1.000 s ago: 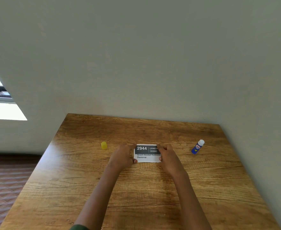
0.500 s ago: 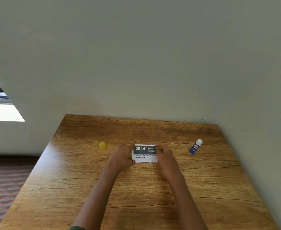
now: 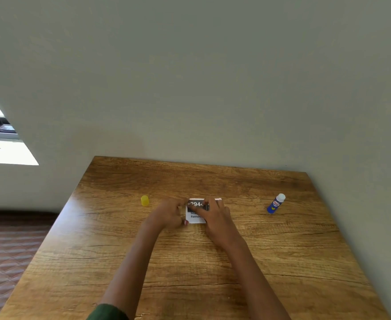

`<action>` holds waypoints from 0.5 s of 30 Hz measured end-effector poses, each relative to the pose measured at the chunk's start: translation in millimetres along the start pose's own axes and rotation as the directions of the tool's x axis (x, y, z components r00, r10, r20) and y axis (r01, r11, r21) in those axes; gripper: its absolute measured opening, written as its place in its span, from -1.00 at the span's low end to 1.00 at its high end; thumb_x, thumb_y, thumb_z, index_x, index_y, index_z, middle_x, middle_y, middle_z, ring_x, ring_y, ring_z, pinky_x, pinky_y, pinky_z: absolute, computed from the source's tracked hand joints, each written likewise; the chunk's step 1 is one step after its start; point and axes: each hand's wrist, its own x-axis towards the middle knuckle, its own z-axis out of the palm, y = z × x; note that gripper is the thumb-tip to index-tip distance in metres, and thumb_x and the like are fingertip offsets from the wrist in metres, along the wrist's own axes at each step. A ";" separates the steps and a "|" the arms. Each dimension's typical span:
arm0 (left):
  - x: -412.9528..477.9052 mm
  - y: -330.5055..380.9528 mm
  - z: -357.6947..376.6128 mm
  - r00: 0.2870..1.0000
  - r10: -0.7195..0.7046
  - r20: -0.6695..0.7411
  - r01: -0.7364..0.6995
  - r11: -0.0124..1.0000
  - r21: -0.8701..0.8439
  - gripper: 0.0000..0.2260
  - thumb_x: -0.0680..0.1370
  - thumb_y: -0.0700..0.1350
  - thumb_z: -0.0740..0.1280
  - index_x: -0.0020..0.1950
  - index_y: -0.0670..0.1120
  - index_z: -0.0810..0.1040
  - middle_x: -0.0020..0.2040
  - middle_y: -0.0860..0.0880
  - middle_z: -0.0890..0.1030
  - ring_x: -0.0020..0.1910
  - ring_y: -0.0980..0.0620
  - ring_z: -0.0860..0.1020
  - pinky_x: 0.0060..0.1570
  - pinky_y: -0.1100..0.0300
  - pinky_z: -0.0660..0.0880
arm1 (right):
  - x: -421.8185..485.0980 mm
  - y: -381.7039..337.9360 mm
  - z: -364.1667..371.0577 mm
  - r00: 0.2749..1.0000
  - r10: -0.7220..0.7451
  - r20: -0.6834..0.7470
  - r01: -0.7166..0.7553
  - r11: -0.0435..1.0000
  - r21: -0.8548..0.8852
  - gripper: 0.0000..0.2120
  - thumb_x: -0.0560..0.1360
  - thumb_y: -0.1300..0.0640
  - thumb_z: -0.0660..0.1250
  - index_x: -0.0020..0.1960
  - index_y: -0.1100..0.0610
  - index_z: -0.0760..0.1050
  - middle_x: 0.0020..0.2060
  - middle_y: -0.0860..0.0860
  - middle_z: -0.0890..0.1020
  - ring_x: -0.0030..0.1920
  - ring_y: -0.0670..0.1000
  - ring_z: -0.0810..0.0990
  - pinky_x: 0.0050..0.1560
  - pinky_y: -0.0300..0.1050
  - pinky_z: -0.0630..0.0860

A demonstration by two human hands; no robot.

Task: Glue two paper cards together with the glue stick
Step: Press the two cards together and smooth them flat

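- A plain grey wall [image 3: 189,77] fills the view at 12 o'clock, behind a wood-grain table [image 3: 282,262].
- The person's right hand [image 3: 216,218] lies flat across the right half of the card, fingers extended on top.
- The left hand [image 3: 168,214] meets the card's left edge with bent fingers. Blur hides whether it grips or only touches.
- The printed paper card [image 3: 196,218], numbered 2944, lies at the table's centre.
- A blue, white-topped glue stick [image 3: 275,204] sits well apart at the card's 3 o'clock.
- A yellow cap [image 3: 144,200] stands at 9 o'clock.
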 end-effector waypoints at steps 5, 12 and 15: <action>5.7 -1.2 -7.5 1.000 -0.014 0.003 0.014 0.998 -0.062 -0.53 0.48 -0.34 0.21 0.36 -0.04 0.42 0.21 -0.17 0.57 0.10 -0.14 0.55 -0.34 0.37 0.40 | -4.0 -2.9 6.0 0.999 -0.036 -0.035 0.034 0.997 -0.065 -0.48 0.58 0.24 0.06 0.43 -0.22 0.20 0.34 0.09 0.34 0.28 0.16 0.32 0.17 0.03 0.30; 7.1 -2.5 3.4 0.992 -0.007 -0.130 -0.004 0.997 -0.083 -0.61 0.47 -0.36 0.21 0.27 -0.13 0.51 0.28 -0.07 0.54 0.21 -0.04 0.52 -0.02 0.38 0.36 | -17.8 -6.5 7.0 0.993 -0.100 -0.063 0.096 0.994 -0.060 -0.43 0.56 0.28 0.09 0.43 -0.24 0.18 0.36 0.16 0.34 0.27 0.20 0.33 0.19 0.10 0.31; 7.7 -5.6 6.5 0.987 0.017 -0.157 -0.031 0.996 -0.083 -0.63 0.45 -0.35 0.24 0.23 -0.15 0.55 0.24 -0.06 0.57 0.23 -0.03 0.51 0.03 0.41 0.33 | -25.9 -10.1 7.4 0.991 -0.126 -0.053 0.123 0.991 -0.057 -0.34 0.48 0.32 0.21 0.40 -0.27 0.19 0.29 0.17 0.44 0.19 0.21 0.44 0.08 0.13 0.41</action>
